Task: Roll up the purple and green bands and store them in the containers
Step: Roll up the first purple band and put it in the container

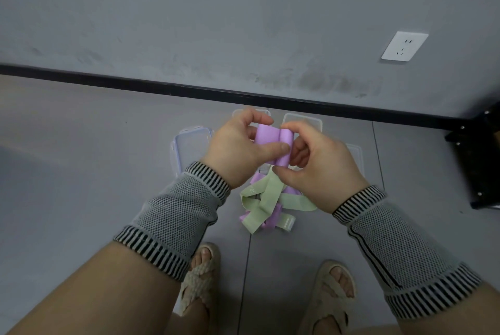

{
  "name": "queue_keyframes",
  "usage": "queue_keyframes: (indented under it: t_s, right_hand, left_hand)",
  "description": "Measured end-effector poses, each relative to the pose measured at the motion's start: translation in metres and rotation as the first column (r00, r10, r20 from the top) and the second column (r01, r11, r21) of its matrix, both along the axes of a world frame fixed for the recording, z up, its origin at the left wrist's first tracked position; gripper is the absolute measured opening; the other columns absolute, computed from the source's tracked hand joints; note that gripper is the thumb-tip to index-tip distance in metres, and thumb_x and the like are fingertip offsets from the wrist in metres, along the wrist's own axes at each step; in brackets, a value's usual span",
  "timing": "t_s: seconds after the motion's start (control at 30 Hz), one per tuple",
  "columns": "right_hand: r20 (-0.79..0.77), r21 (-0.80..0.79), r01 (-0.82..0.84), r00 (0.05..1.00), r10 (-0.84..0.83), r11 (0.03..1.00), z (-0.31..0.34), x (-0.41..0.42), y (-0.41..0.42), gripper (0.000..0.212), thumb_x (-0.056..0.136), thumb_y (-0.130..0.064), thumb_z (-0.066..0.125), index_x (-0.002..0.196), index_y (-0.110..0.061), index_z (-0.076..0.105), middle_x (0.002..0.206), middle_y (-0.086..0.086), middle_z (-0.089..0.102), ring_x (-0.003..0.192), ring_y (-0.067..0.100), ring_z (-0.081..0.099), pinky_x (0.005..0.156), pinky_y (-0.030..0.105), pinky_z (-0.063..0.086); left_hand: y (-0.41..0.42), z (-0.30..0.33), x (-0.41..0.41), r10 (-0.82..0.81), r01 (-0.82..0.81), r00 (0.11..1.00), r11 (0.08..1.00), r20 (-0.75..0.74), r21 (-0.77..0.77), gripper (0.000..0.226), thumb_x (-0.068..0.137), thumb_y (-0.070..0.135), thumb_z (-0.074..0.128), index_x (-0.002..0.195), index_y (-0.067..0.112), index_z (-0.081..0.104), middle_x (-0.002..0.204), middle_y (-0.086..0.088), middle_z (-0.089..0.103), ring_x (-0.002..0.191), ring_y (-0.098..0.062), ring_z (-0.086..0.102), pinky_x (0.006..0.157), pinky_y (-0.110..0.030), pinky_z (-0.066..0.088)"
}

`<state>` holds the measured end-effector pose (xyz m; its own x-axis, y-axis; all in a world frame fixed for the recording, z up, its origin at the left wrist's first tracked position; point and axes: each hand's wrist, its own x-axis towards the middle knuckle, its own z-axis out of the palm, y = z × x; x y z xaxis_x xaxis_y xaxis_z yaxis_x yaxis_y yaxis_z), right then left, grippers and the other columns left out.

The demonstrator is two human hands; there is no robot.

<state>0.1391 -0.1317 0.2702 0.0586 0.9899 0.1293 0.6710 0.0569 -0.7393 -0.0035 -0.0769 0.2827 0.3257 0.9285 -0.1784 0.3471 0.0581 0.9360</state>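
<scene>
A purple band (273, 142), partly rolled, is held above the floor between two hands. The left hand (238, 150) pinches its flat end, thumb across the front. The right hand (316, 164) curls its fingers around the rolled end. Below them, a loose heap of green and purple bands (266, 205) lies on the grey floor (81, 145). Clear plastic containers (186, 145) sit just beyond, near the wall (216, 23).
</scene>
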Motion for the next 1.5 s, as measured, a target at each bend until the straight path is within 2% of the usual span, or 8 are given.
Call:
queue_keyframes:
  t_s: [0.27, 0.47, 0.63, 0.8, 1.03, 1.17, 1.27, 1.5]
  right_hand:
    - [-0.206, -0.023, -0.015, 0.978, 0.01, 1.0, -0.0007, 0.003, 0.0018, 0.059, 0.068, -0.023, 0.08, 0.109, -0.051, 0.047, 0.079, -0.007, 0.062, 0.072, 0.006, 0.06, 0.07, 0.025, 0.052]
    - [-0.191, -0.036, 0.012, 0.981, -0.019, 0.999, -0.0014, 0.0028, 0.002, 0.051, 0.068, -0.023, 0.08, 0.099, -0.05, 0.049, 0.07, -0.008, 0.059, 0.061, 0.0, 0.056, 0.066, 0.017, 0.05]
    - [-0.2, -0.034, -0.003, 0.98, -0.004, 0.999, -0.0012, 0.0016, 0.0011, 0.065, 0.07, -0.025, 0.079, 0.126, -0.037, 0.048, 0.075, -0.008, 0.057, 0.067, 0.002, 0.054, 0.067, 0.017, 0.049]
    - [-0.204, -0.035, -0.009, 0.979, 0.002, 0.999, 0.001, 0.0017, 0.001, 0.05, 0.067, -0.034, 0.076, 0.103, -0.053, 0.048, 0.074, -0.007, 0.058, 0.067, 0.002, 0.056, 0.069, 0.021, 0.052]
    - [-0.243, -0.07, -0.016, 0.97, -0.002, 0.997, 0.0003, -0.001, -0.0001, 0.068, 0.072, -0.029, 0.076, 0.132, -0.036, 0.046, 0.078, -0.007, 0.057, 0.071, 0.003, 0.056, 0.067, 0.018, 0.05]
    - [-0.421, -0.135, 0.046, 0.902, -0.099, 0.99, 0.0046, -0.0007, 0.0003, 0.046, 0.074, -0.036, 0.07, 0.117, -0.036, 0.051, 0.088, -0.005, 0.067, 0.08, 0.012, 0.067, 0.075, 0.031, 0.057]
    - [-0.448, -0.148, 0.084, 0.883, -0.143, 0.985, 0.0049, -0.0024, 0.0015, 0.018, 0.085, -0.018, 0.067, 0.098, -0.028, 0.06, 0.087, 0.0, 0.071, 0.079, 0.017, 0.069, 0.077, 0.04, 0.058]
    - [-0.463, -0.091, 0.11, 0.876, -0.14, 0.99, 0.0064, 0.0023, 0.0027, 0.021, 0.085, -0.007, 0.066, 0.093, -0.026, 0.069, 0.089, 0.002, 0.072, 0.083, 0.021, 0.068, 0.079, 0.038, 0.058]
  left_hand:
    - [0.0029, 0.0044, -0.0056, 0.013, 0.038, 0.972, 0.977, 0.236, -0.21, 0.033, 0.081, -0.003, 0.066, 0.104, 0.018, 0.054, 0.092, -0.018, 0.071, 0.08, -0.029, 0.069, 0.076, -0.041, 0.059]
    - [0.0032, 0.0027, -0.0022, 0.024, 0.01, 0.984, 0.982, 0.177, -0.186, 0.038, 0.077, 0.004, 0.074, 0.108, 0.016, 0.056, 0.089, -0.015, 0.071, 0.073, -0.022, 0.069, 0.067, -0.032, 0.059]
    - [0.0042, 0.0043, -0.0035, 0.023, 0.015, 0.982, 0.98, 0.188, -0.198, 0.034, 0.08, 0.003, 0.07, 0.109, 0.014, 0.057, 0.09, -0.019, 0.07, 0.073, -0.024, 0.068, 0.071, -0.036, 0.059]
    - [0.0049, 0.0032, -0.0046, 0.007, 0.031, 0.982, 0.979, 0.186, -0.2, 0.032, 0.082, 0.005, 0.069, 0.109, 0.015, 0.057, 0.089, -0.016, 0.071, 0.072, -0.022, 0.067, 0.072, -0.037, 0.058]
    - [0.0077, 0.0017, -0.0065, 0.025, -0.009, 0.994, 0.988, 0.108, -0.152, 0.032, 0.08, 0.013, 0.072, 0.108, 0.018, 0.058, 0.086, -0.009, 0.07, 0.065, -0.011, 0.061, 0.057, -0.022, 0.048]
    - [0.0089, 0.0018, -0.0082, 0.071, -0.038, 0.981, 0.983, 0.178, -0.178, 0.029, 0.084, 0.009, 0.068, 0.109, 0.015, 0.057, 0.082, -0.007, 0.07, 0.068, -0.011, 0.065, 0.062, -0.024, 0.052]
    - [0.0082, 0.0017, -0.007, 0.073, -0.036, 0.978, 0.983, 0.198, -0.183, 0.027, 0.085, 0.007, 0.066, 0.109, 0.015, 0.056, 0.082, -0.006, 0.07, 0.069, -0.011, 0.067, 0.066, -0.026, 0.056]
    - [0.0088, 0.0028, -0.0065, 0.123, -0.094, 0.981, 0.978, 0.151, -0.184, 0.011, 0.084, 0.018, 0.068, 0.094, 0.016, 0.063, 0.074, 0.001, 0.072, 0.069, -0.008, 0.069, 0.057, -0.02, 0.048]
